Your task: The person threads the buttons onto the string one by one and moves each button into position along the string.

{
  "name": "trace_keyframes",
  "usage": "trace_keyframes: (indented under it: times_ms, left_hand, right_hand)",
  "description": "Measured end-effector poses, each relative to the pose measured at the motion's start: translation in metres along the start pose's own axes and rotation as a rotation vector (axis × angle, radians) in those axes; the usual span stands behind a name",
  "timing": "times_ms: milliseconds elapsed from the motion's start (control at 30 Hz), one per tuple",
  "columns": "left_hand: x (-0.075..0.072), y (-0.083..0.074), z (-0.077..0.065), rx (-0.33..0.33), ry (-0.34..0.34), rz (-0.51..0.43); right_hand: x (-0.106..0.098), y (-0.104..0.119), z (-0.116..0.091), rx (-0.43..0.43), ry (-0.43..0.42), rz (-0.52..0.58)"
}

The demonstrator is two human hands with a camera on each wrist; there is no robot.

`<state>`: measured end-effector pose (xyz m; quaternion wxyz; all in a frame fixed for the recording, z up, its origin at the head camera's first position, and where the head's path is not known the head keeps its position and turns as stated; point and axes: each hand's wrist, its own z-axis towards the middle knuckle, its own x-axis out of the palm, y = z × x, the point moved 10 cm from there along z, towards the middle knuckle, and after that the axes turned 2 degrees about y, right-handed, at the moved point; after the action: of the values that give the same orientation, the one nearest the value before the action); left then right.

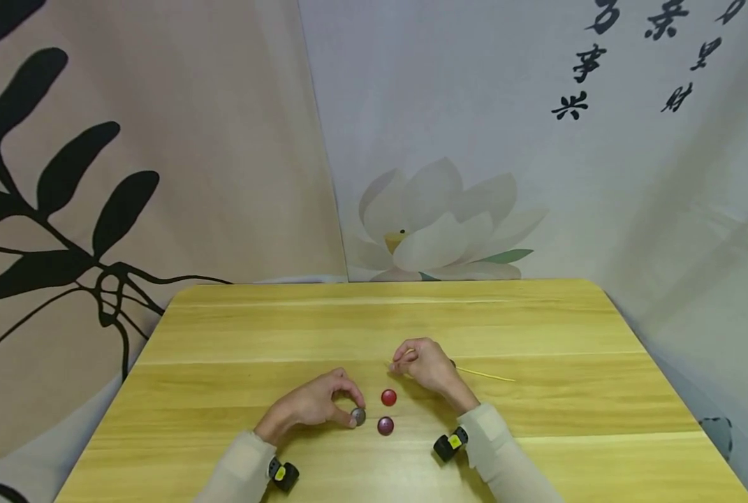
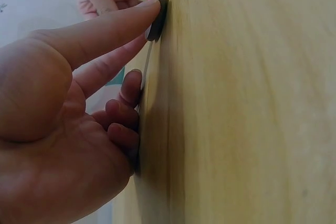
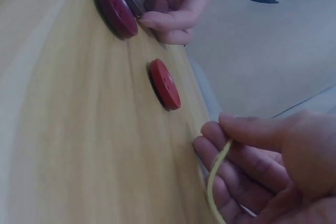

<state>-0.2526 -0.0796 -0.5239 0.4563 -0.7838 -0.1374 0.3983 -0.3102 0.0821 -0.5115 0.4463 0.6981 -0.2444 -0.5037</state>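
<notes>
My left hand (image 1: 316,401) pinches a round grey button (image 1: 358,416) by its edges between thumb and index finger, low over the table; the other fingers curl loosely in the left wrist view. My right hand (image 1: 427,363) holds a thin yellow string (image 3: 211,187) between thumb and fingers. The string's tail (image 1: 489,376) trails right across the table. Between the hands lie a red button (image 1: 389,397) and a purple-red button (image 1: 385,425), both flat, with small holes visible in the right wrist view. Something small and dark (image 1: 452,363) shows at the string behind my right hand, partly hidden.
The wooden table (image 1: 254,335) has a straight back edge against hanging cloth (image 1: 235,154) printed with leaves, a lotus and characters. Each wrist wears a small black camera, one by the left sleeve (image 1: 238,468), one by the right sleeve (image 1: 506,454).
</notes>
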Motion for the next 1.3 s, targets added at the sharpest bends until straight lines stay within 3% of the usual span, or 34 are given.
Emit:
trace_keyframes:
  times_ms: [600,1300]
  left_hand:
    - [-0.0019,0.0018,0.0003,-0.015,-0.036,-0.029]
    - [-0.0051,0.0046,0.0003,-0.013,-0.07,-0.008]
  right_hand:
    - [0.0003,-0.0033,-0.001,0.031,0.018,0.043]
    - [-0.0008,-0.0012,-0.0025,0.026,-0.02,0.043]
